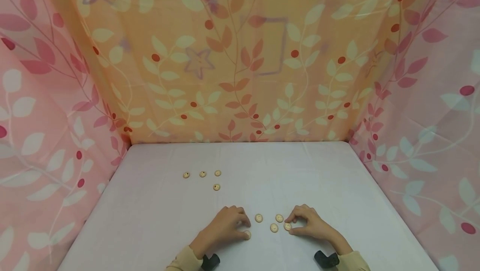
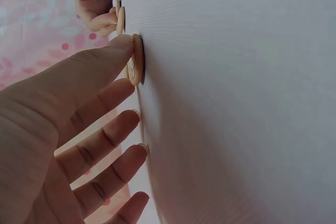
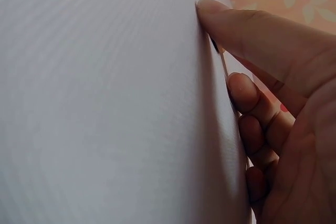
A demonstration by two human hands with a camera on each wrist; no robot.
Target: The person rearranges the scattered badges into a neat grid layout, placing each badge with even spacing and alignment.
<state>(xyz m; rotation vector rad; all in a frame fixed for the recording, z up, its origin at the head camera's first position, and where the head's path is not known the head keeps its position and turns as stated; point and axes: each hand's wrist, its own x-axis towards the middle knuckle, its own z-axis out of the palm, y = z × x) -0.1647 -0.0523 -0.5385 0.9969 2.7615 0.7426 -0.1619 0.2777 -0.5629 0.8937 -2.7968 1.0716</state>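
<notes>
Wooden discs (image 1: 258,218) are being spread over the white surface (image 1: 150,225) in two groups, four toward the upper left and five by the hands; broad faces are being turned upward on those lying apart from the fingers, and a round outline is being shown in place of a long axis. By the left hand (image 1: 226,223), the nearest disc (image 1: 248,235) is being touched with the thumb, the index fingertip being held close to its edge and the other fingers being kept spread; whether it is being firmly pinched cannot be told. By the right hand (image 1: 309,223), another disc (image 1: 287,226) is being pinched narrowly between thumb and index finger, just beside two more discs. The left disc is being partly covered by the thumb, and in the right wrist view the pinched one is being mostly hidden. Face markings are being left too small to read. Both sleeves (image 1: 184,260) are being cut off by the lower frame edge.
</notes>
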